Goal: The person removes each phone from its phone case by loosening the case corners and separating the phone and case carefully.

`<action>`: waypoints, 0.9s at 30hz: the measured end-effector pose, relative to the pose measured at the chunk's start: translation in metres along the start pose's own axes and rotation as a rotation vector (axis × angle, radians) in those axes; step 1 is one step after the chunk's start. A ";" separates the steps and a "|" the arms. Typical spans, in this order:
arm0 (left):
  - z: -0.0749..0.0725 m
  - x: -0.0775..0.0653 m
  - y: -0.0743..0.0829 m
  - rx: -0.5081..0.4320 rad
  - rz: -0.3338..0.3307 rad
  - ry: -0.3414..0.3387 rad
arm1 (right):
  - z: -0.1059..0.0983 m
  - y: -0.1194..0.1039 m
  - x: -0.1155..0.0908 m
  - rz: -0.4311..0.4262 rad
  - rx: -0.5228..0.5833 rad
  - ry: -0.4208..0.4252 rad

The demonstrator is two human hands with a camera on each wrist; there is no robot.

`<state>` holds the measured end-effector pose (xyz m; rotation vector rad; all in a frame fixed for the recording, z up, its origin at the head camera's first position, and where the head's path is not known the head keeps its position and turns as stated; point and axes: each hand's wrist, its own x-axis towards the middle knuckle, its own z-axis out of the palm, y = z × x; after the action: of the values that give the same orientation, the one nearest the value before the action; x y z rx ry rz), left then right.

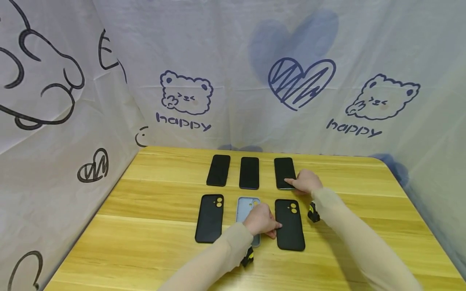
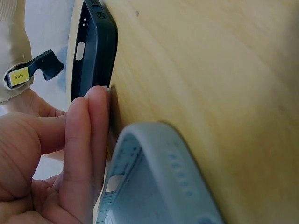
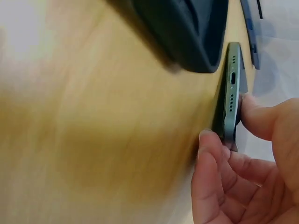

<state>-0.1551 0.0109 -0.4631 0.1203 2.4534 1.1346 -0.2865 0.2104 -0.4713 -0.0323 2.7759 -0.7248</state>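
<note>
My right hand grips the black phone at the back right, thumb over its dark face. In the right wrist view, the fingers curl at the lower side of the phone, whose port edge faces the camera. My left hand reaches over a light blue phone case and pinches the left edge of a black phone case. In the left wrist view, fingertips meet the rim of that black case; the blue case stands close by. The left hand covers part of the blue case.
Two more dark phones lie in the back row. Another black phone case lies at the left of the front row. A white cloth with drawings hangs behind the wooden table.
</note>
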 end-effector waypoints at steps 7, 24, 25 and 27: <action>-0.001 -0.001 0.002 0.005 -0.001 0.001 | 0.000 -0.001 0.001 -0.045 -0.143 0.000; -0.002 0.000 0.002 -0.001 0.009 -0.008 | -0.002 -0.004 -0.004 -0.037 -0.126 -0.037; -0.002 0.000 0.002 -0.002 0.007 -0.008 | -0.002 -0.004 -0.004 -0.037 -0.127 -0.035; -0.002 0.000 0.003 0.000 0.004 -0.009 | -0.002 -0.004 -0.004 -0.042 -0.128 -0.031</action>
<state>-0.1561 0.0108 -0.4596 0.1299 2.4465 1.1329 -0.2831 0.2084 -0.4672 -0.1268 2.7950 -0.5512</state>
